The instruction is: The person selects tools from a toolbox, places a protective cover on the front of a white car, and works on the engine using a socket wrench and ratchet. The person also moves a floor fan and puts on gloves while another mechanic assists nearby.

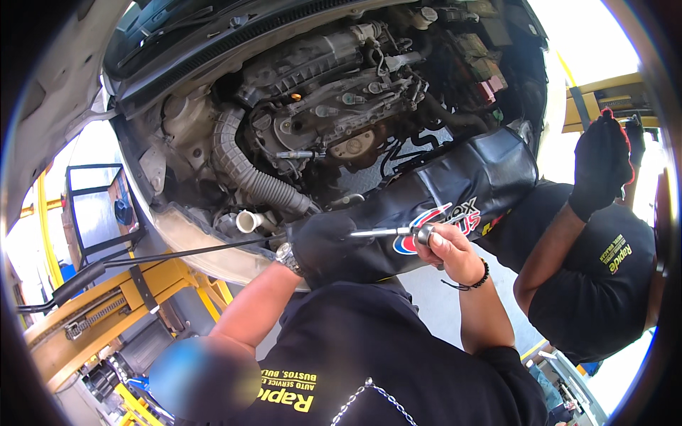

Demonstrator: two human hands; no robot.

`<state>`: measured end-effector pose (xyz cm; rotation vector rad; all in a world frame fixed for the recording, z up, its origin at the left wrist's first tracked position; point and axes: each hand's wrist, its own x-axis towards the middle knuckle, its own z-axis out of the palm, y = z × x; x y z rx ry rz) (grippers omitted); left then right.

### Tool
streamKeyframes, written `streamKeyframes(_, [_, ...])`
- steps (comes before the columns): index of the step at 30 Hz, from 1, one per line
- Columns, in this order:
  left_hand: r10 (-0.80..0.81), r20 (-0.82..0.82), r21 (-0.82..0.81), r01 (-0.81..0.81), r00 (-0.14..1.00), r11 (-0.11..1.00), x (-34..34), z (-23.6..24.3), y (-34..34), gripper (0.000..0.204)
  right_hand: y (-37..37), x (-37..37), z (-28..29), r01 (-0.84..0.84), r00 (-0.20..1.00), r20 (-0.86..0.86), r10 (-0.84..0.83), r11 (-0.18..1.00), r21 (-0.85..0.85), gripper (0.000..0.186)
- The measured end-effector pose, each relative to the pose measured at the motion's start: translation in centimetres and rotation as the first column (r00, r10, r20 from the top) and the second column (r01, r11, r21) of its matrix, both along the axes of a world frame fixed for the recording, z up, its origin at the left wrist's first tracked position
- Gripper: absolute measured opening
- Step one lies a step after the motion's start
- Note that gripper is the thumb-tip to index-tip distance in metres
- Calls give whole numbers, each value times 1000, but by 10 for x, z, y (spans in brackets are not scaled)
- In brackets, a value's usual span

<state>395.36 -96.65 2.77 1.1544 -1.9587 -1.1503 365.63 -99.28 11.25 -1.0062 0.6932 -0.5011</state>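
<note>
Head view: above the black cover (pixel 490 162), the right hand (pixel 455 253) grasps the metal ratchet (pixel 383 232) by its head; whether the gloved left hand (pixel 321 245) grips its shaft end, I cannot tell. Probably stiff, rather heavy, smooth; best held near the head.

A car's open engine bay (pixel 195 153) carries the engine (pixel 334 117), and a slim silvery rod (pixel 295 154) lies against the engine near a ribbed hose (pixel 245 163). A black printed cover (pixel 472 167) drapes over the car's front edge.
</note>
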Motion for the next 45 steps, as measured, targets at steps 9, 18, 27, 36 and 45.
streamKeyframes(9, [-374,-148,449,400,915,799,15,31,-6,20,-6,-11,26,-454,890,-189,414,845,-282,47])
streamKeyframes(18, [-162,367,-121,220,916,968,-2,9,-21,20,46,1,7,-84,992,100,78,995,53,54])
streamKeyframes(27, [361,196,-393,-264,912,881,-9,-24,-61,17,-20,50,25,228,973,-119,-200,919,322,45])
streamKeyframes(36, [328,282,-430,-187,902,883,14,-25,-64,21,-42,73,7,174,970,-185,-158,982,77,31])
streamKeyframes(45, [831,207,-449,-705,516,549,19,-43,-56,91,-96,127,-1,101,896,-379,-231,937,-334,31])
